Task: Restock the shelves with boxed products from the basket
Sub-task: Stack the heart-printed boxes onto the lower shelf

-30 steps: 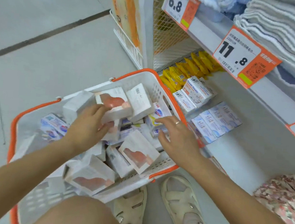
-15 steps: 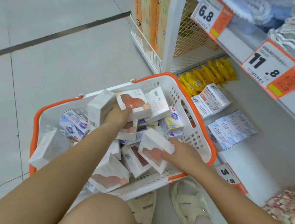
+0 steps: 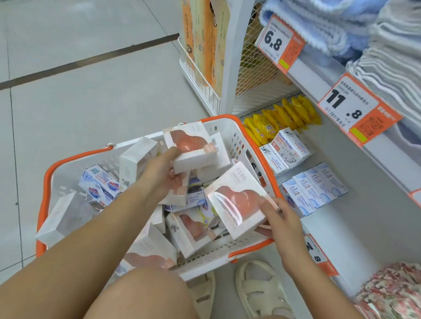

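Your left hand (image 3: 164,174) was closed around a white box with a peach window (image 3: 191,149) at the basket's (image 3: 260,148) twelve o'clock; your right hand (image 3: 279,221) pinched a second window box (image 3: 236,201) at three o'clock, above the rim, with the shelf (image 3: 365,222) beyond holding Goat Soap boxes (image 3: 289,146)

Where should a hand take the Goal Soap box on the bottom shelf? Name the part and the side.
Grip the Goal Soap box across its two long side faces, coming from above and the aisle side. Its printed top faces up and is clear, but yellow packs crowd behind it and smaller white boxes sit against its front.
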A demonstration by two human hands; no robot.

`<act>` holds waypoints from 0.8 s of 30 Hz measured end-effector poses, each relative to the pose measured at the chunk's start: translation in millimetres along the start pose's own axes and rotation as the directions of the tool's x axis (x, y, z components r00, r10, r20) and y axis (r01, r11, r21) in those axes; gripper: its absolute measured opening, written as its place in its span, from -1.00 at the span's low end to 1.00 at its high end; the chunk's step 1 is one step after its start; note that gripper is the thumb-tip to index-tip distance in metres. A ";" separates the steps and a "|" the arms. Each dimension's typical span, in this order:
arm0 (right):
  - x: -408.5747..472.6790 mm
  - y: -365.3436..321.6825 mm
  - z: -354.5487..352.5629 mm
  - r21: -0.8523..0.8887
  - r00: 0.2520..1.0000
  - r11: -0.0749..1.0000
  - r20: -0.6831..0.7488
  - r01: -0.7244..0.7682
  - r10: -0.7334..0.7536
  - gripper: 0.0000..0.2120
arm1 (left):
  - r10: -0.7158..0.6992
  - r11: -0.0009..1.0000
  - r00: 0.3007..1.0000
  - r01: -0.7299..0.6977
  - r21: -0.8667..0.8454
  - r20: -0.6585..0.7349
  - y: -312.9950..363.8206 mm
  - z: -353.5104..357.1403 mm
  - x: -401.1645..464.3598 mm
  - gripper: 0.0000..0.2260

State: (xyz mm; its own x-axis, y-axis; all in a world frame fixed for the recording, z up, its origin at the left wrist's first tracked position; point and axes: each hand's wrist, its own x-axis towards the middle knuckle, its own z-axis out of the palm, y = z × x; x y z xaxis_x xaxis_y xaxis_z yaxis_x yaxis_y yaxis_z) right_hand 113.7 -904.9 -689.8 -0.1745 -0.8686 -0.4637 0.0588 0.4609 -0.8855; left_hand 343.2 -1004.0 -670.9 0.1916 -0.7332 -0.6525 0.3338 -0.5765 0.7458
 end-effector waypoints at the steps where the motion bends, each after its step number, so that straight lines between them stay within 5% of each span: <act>1: -5.7 -3.6 -3.5 0.057 1.000 0.998 0.010 -0.020 0.019 -0.77 | -0.017 0.999 0.997 0.019 -0.027 0.074 4.6 -2.6 -9.1 -0.94; 6: -37.2 -30.9 -13.7 0.267 0.999 0.964 0.036 0.000 -0.010 -0.72 | -0.002 1.000 0.924 -0.003 0.011 0.384 33.0 -5.9 -62.3 -0.81; 14: -91.1 -78.5 -41.0 0.251 0.980 0.947 -0.071 0.200 -0.188 -0.60 | 0.110 0.967 0.726 -0.237 0.096 0.679 70.3 21.7 -160.0 -0.65; 19: -129.1 -97.1 -64.1 0.304 0.957 0.910 -0.156 0.282 -0.244 -0.71 | 0.131 0.912 0.690 -0.366 0.187 0.712 60.6 51.5 -211.7 -0.34; 24: -161.9 -101.2 -87.5 0.357 0.938 0.879 -0.256 0.317 -0.234 -0.74 | 0.126 0.834 0.677 -0.468 0.293 0.725 40.6 79.7 -254.9 -0.34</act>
State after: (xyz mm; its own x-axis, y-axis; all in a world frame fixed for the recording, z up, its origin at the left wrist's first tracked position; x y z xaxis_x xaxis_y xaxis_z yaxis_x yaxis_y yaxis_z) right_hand 50.0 -794.9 -522.6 -0.4292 -0.8760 -0.2202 0.3471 0.0651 -0.9356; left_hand 234.3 -869.2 -463.6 -0.4971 -0.8307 -0.2508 -0.0817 -0.2430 0.9666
